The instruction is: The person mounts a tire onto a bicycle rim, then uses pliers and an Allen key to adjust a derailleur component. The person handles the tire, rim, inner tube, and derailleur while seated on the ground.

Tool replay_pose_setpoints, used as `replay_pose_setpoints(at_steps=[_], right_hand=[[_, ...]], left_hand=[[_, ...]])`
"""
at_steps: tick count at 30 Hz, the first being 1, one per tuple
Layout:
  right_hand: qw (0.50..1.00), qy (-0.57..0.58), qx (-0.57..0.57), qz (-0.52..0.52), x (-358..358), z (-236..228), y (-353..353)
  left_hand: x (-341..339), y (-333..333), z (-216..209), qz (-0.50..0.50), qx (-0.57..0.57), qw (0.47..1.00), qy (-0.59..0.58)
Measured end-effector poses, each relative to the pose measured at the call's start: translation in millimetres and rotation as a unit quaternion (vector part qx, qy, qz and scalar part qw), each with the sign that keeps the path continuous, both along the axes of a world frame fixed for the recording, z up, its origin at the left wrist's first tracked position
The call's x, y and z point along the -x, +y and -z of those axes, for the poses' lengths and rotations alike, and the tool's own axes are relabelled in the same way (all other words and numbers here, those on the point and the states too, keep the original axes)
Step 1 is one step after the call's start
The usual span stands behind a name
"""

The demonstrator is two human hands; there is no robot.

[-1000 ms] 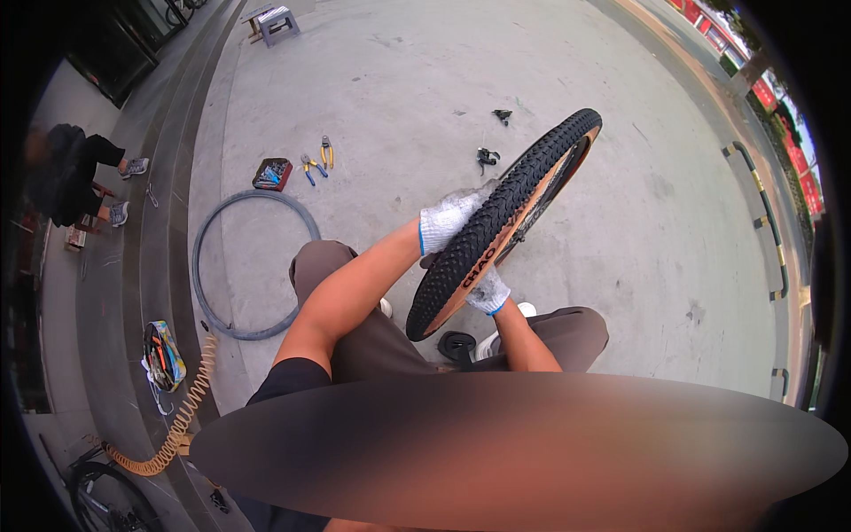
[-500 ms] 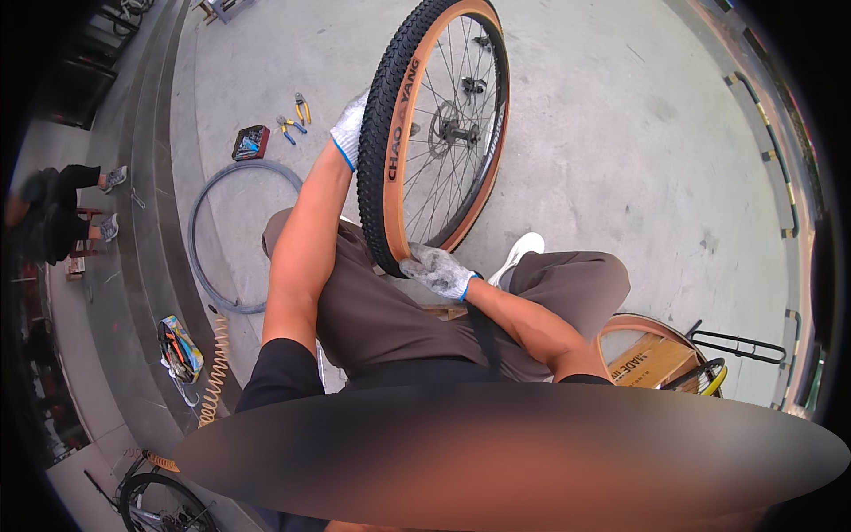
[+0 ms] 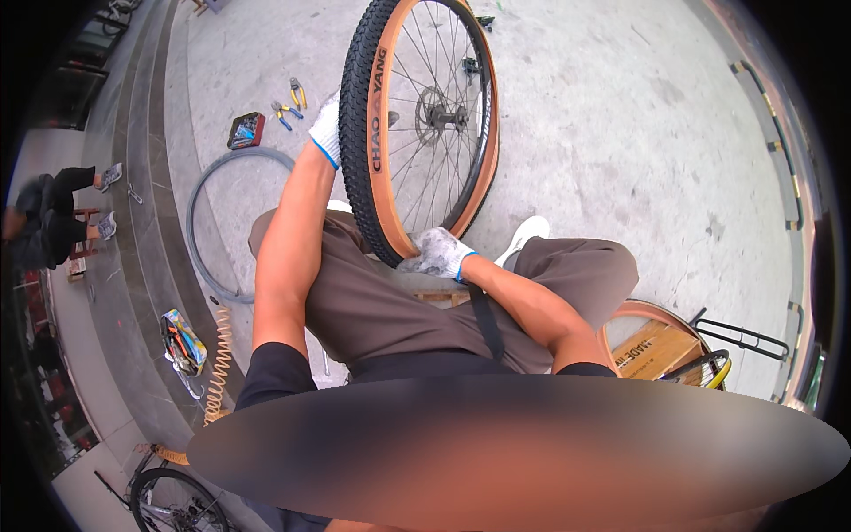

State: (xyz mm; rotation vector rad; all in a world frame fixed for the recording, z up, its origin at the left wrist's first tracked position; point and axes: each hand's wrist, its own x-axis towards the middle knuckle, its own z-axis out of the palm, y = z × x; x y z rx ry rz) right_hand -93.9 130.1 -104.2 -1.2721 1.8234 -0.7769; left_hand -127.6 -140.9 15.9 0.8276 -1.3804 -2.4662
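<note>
A bicycle wheel [image 3: 486, 164] with a black knobbly tyre and tan sidewalls stands upright, slightly tilted, between my knees. Spokes, a hub [image 3: 441, 117] and a brake disc show through it. My left hand [image 3: 328, 127], in a white knitted glove with a blue cuff, holds the tyre's left side; its fingers are mostly hidden behind the tread. Down at the near end of the wheel, my right hand [image 3: 437, 254], in a smudged glove, is closed on the tan sidewall and rim, its thumb side uppermost.
Two pairs of pliers [image 3: 286, 113] and a small red box of parts [image 3: 246, 130] lie left on the concrete, beside a grey hoop [image 3: 193, 217]. A tool pouch [image 3: 184, 341] and coiled hose [image 3: 222, 355] lie nearer. A cardboard box [image 3: 656, 350] sits right. Another person sits far left.
The wheel has shifted slightly left in the view, with both hands still on it. My right hand has rolled over a little at the rim.
</note>
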Motion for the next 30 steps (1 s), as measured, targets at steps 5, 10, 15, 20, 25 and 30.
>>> replay_pose_setpoints(at_steps=[5,10,15,20,25,30], right_hand=[[0.988,0.026,-0.119,-0.095,8.0,15.0,2.1],[0.970,0.092,-0.195,-0.113,11.6,39.1,10.8],[0.952,0.123,-0.243,-0.141,17.0,65.6,18.3],[0.940,0.162,-0.284,-0.099,23.7,81.9,23.2],[0.968,0.137,-0.209,0.018,27.1,80.0,26.5],[0.961,0.182,-0.131,0.163,49.0,84.7,11.9]], left_hand=[[1.5,2.0,-0.4,0.021,0.016,1.000,-0.016],[-0.9,10.3,0.2,0.012,0.038,0.999,-0.009],[-3.9,11.8,-3.1,-0.002,-0.049,0.999,0.013],[-5.6,26.3,-17.2,-0.049,-0.037,0.998,0.025],[-14.7,32.6,-38.6,-0.072,0.014,0.997,0.032],[-4.9,17.4,-29.9,-0.095,-0.032,0.985,0.140]])
